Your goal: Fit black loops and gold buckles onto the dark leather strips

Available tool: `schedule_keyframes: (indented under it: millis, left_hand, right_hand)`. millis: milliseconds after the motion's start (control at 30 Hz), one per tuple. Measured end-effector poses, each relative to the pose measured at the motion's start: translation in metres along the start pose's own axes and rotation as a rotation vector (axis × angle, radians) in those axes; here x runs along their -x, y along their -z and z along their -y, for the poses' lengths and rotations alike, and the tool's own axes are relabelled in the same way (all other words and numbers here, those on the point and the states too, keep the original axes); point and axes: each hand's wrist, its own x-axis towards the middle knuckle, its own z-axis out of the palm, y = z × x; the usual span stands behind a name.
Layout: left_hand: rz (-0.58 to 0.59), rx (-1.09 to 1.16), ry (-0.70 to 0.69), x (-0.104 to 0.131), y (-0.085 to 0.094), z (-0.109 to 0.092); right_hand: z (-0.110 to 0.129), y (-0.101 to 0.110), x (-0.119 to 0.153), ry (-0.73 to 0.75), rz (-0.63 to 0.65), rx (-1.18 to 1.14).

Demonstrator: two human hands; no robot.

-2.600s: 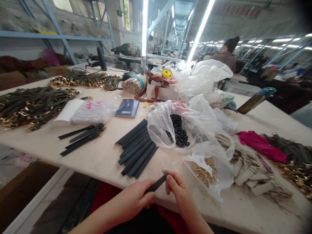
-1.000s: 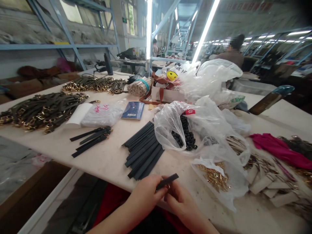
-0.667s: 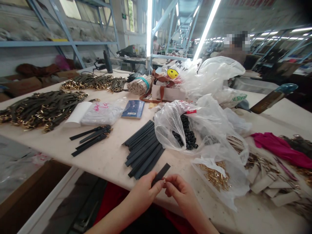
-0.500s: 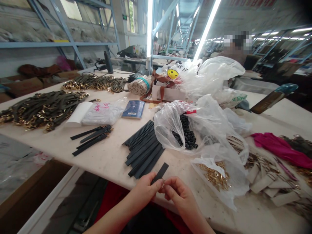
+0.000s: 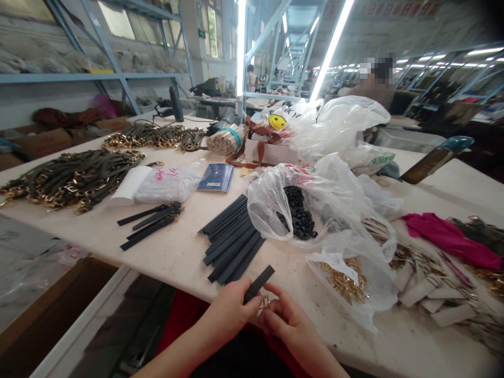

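My left hand (image 5: 236, 303) is closed on a dark strap (image 5: 260, 282), whose flat end sticks out up and to the right. Close beside it, my right hand (image 5: 281, 313) pinches a small gold-coloured buckle (image 5: 265, 301) at the tips of its fingers. The two hands almost meet at the table's front edge, and the strap's lower end is hidden in the left hand. Just beyond them lies a fanned stack of dark straps (image 5: 232, 241). A clear bag with small gold metal pieces (image 5: 348, 281) rests to the right.
Black loops (image 5: 301, 212) fill an open plastic bag behind the stack. A few finished-looking straps (image 5: 151, 223) lie at left, near a blue booklet (image 5: 215, 177) and a large heap of buckled straps (image 5: 71, 176). Beige straps (image 5: 437, 291) and magenta cloth (image 5: 452, 239) are at right.
The right hand's fingers have opened out a little and shifted, so the gold buckle shows more clearly. The left hand keeps hold of the strap. The view has shifted slightly.
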Motion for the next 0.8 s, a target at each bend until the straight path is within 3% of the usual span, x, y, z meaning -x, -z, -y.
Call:
schedule_keyframes:
  millis: [133,200,367,500,800]
  left_hand:
    - [0.063,0.047,-0.007,0.002,-0.001,-0.002]
    - [0.080,0.072,-0.018,0.003,0.000,-0.002]
    - [0.055,0.026,-0.030,0.006,0.003,0.005]
    - [0.085,-0.082,-0.094,0.008,0.002,0.004]
    - [0.113,-0.214,-0.170,0.004,0.006,0.000]
  right_hand:
    - [-0.007,0.003,-0.004,0.087,-0.151,0.151]
    - [-0.005,0.005,-0.005,0.111,-0.214,0.114]
    - [0.007,0.002,-0.008,-0.031,-0.385,-0.437]
    - [0.009,-0.006,-0.011,-0.137,-0.348,-0.770]
    - [0.006,-0.006,-0.017,-0.041,-0.390,-0.617]
